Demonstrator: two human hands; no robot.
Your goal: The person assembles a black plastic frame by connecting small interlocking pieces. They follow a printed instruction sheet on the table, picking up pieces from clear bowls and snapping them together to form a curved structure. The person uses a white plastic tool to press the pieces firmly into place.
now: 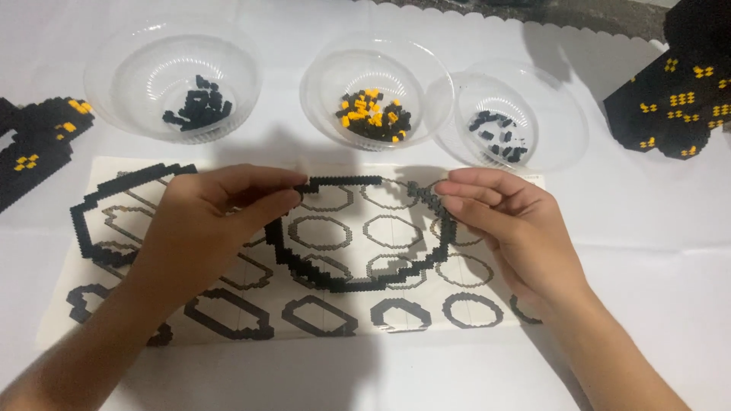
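A ring of small black blocks is held up over a printed sheet of ring outlines. My left hand pinches the ring's upper left corner between thumb and fingers. My right hand grips the ring's upper right side. A second, wider black block ring lies on the left part of the sheet, partly hidden by my left hand.
Three clear plastic bowls stand behind the sheet: the left bowl holds black blocks, the middle bowl black and yellow ones, the right bowl a few black ones. Black-and-yellow block builds sit at the far left and far right.
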